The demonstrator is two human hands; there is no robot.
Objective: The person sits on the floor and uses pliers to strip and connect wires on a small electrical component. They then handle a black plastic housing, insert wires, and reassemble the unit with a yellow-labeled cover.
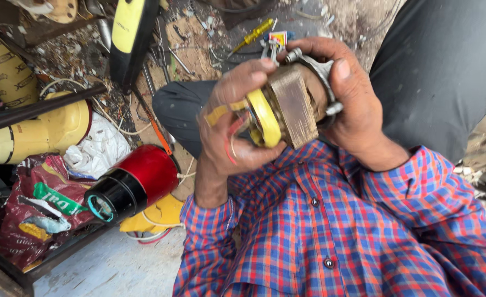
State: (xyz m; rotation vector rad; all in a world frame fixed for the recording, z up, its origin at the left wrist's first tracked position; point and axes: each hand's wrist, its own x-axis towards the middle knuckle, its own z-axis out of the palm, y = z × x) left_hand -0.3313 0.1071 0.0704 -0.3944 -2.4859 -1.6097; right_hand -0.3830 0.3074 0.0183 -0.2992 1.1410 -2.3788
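Both hands hold one small motor stator (287, 107) close to the camera. It is a rusty brown laminated metal block with yellow tape wrapped on its coil and thin red and yellow wires hanging from it. My left hand (229, 124) cups it from the left, fingers curled over the yellow tape. My right hand (350, 104) grips its right side, where a grey metal bracket (320, 69) sticks out. Both forearms wear red and blue checked sleeves.
A red and black cylindrical motor housing (136, 184) lies at lower left beside a dark red bag (34, 206) and white plastic. Yellow tool bodies (45, 129) lie at far left. A yellow-handled screwdriver (251, 36) and scattered scrap cover the ground behind. Dark trousers (441, 66) fill the upper right.
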